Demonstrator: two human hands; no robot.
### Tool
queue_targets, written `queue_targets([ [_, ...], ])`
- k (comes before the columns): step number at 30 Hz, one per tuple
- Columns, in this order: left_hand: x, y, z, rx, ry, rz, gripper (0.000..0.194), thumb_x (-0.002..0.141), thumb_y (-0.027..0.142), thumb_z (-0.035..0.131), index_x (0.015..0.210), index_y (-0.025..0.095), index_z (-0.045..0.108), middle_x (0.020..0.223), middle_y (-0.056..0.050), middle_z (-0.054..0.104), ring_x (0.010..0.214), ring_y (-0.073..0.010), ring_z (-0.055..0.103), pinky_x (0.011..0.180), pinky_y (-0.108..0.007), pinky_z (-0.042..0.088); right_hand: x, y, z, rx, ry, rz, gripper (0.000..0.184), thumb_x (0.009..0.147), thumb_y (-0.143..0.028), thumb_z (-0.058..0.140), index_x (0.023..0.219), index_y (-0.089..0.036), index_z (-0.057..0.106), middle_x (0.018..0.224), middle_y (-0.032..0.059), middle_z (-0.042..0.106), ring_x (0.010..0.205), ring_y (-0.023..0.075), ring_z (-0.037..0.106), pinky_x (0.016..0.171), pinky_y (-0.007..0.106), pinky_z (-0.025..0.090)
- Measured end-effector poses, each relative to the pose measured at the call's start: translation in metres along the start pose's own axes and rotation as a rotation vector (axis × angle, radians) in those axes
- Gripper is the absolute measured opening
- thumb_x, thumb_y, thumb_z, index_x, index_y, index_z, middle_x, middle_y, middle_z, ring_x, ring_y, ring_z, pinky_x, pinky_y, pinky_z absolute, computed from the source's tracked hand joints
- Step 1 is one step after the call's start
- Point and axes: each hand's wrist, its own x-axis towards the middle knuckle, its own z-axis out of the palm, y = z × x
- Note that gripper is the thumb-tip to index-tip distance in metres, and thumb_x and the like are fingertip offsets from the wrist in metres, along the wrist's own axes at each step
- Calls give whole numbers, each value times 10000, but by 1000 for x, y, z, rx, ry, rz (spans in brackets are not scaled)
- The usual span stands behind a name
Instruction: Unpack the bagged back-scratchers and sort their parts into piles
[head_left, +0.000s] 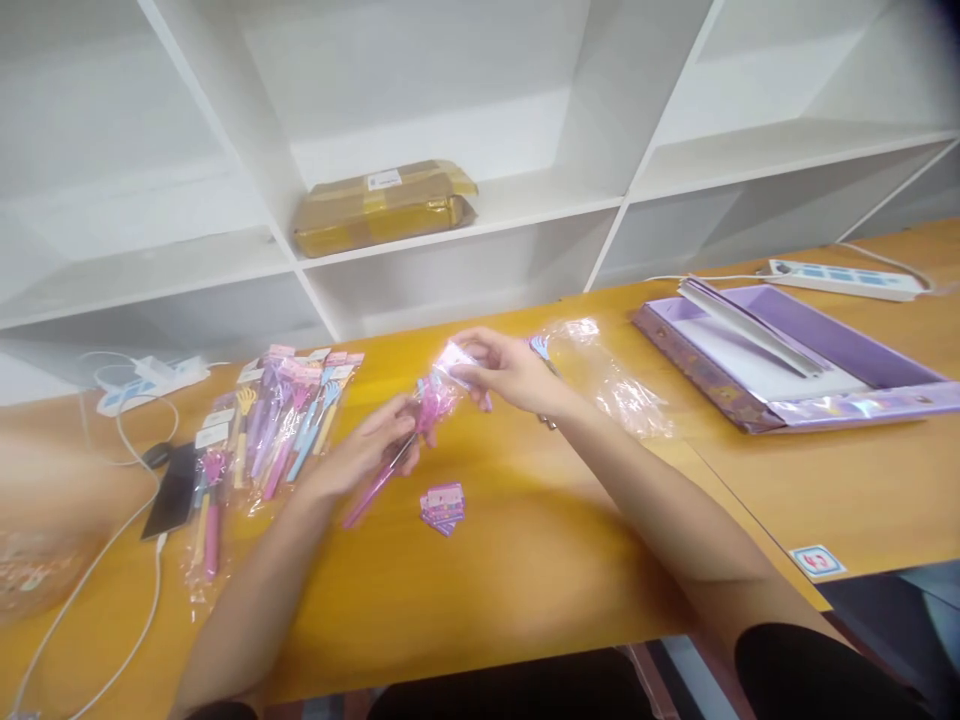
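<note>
My left hand [367,445] grips a pink hand-shaped pen in a clear sleeve [390,465] near its middle, above the wooden table [525,560]. My right hand [502,372] pinches the pink header card [454,360] at the top of that sleeve. Just below the pen lies a small stack of pink cards [442,507]. To the left sits a row of several packaged pens [289,420] in pink, yellow, blue and purple.
Crumpled clear plastic bags [615,385] lie behind my right hand. An open purple box [787,360] stands at the right, a power strip [840,278] behind it. A phone [176,490], cables and another power strip [146,382] are at the left. A brown parcel [382,205] sits on the white shelf.
</note>
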Motion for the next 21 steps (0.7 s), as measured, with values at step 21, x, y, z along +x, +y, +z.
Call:
queue_targets([
  [21,-1,-7,34,-65,219,18,694,998,526,762,1611,271,561,883,-6,640,580,-53,360,536,-228,271,-13,4,27,-605,394,-494,168,930,-95,645,925,-229,543,969,41,723,884,173,709,755,298,609],
])
